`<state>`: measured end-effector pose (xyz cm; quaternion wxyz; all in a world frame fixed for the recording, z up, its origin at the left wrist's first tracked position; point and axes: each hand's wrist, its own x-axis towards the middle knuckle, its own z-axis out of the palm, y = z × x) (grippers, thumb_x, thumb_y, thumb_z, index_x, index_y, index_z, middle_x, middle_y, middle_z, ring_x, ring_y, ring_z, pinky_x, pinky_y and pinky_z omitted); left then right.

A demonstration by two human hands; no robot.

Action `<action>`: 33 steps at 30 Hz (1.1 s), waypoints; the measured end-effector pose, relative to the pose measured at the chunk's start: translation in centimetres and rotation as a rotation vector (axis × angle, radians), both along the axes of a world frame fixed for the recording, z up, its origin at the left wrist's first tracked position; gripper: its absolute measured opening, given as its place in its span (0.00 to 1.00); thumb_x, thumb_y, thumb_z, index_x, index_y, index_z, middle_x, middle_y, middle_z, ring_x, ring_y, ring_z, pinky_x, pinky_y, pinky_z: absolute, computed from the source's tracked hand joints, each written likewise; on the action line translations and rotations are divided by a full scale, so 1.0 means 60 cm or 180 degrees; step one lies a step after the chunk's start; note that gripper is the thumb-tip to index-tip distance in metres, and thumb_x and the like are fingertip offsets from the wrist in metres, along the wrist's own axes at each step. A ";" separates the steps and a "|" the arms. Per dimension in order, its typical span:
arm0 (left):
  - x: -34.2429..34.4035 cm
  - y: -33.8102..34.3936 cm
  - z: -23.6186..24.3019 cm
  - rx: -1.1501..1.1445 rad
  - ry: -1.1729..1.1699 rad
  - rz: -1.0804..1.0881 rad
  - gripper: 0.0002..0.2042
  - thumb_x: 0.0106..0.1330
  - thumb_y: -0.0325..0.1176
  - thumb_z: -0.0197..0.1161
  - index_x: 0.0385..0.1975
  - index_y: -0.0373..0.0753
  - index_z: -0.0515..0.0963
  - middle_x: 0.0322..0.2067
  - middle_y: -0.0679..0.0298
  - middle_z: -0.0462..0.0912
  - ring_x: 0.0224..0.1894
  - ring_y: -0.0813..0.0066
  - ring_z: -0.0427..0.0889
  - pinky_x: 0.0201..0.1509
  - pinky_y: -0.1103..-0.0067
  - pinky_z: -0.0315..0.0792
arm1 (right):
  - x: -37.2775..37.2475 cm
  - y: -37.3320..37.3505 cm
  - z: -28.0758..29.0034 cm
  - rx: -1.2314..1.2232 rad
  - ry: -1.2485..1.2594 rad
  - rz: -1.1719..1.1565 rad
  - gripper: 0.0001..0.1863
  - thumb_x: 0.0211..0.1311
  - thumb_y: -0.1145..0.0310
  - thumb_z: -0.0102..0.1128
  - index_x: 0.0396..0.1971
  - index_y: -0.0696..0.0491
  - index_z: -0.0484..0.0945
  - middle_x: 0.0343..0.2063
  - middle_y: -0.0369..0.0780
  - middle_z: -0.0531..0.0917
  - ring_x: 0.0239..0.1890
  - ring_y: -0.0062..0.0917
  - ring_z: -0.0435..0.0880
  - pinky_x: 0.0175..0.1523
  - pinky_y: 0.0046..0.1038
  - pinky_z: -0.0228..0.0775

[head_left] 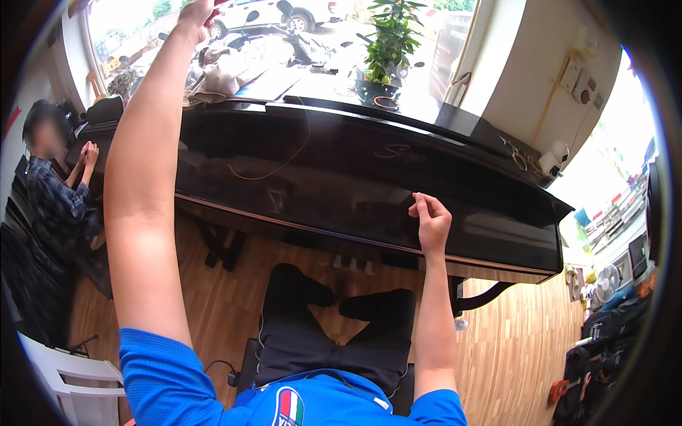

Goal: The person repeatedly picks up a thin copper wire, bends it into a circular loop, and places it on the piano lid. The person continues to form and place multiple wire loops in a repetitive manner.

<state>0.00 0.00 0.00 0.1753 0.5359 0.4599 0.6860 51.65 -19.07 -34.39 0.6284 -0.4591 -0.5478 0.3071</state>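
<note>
Black piano (341, 174) runs left to right, facing its sitter (334, 397).
Right grip (417, 197) pinched together near it; left grip (201, 18) raised, how closed I can't tell.

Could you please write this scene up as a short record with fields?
Left hand: raised to the picture's top edge, partly cut off; grip unclear
Right hand: thumb and fingertips together, before the black piano; anything held is too small to tell
Thin strand: curved, seen against the piano's front
Beyond piano: leafy plant before the window
Far left: another person, seated, hands together
Lower left: white chair
Floor: wood-look boards
</note>
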 end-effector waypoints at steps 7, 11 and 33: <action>0.041 -0.101 0.049 0.0118 -0.0038 0.0175 0.14 0.68 0.38 0.61 0.48 0.38 0.84 0.37 0.61 0.88 0.21 0.77 0.75 0.20 0.81 0.66 | -0.003 0.001 -0.002 0.0021 -0.0101 0.0073 0.12 0.71 0.67 0.62 0.42 0.61 0.85 0.26 0.36 0.85 0.29 0.16 0.84 0.38 0.18 0.77; 0.039 -0.150 0.076 0.0549 0.0470 0.0269 0.15 0.71 0.35 0.60 0.52 0.36 0.83 0.37 0.56 0.89 0.22 0.76 0.78 0.25 0.80 0.73 | -0.019 0.009 0.016 0.0158 0.0181 0.0247 0.10 0.70 0.68 0.63 0.41 0.60 0.85 0.25 0.36 0.85 0.28 0.15 0.83 0.37 0.18 0.76; 0.110 -0.483 -0.145 0.0635 0.2705 0.0699 0.08 0.67 0.36 0.67 0.40 0.42 0.88 0.21 0.66 0.85 0.20 0.76 0.78 0.40 0.77 0.68 | -0.456 0.321 0.465 -0.0240 -0.1071 0.1448 0.23 0.80 0.55 0.46 0.56 0.60 0.72 0.49 0.47 0.84 0.49 0.32 0.86 0.54 0.31 0.81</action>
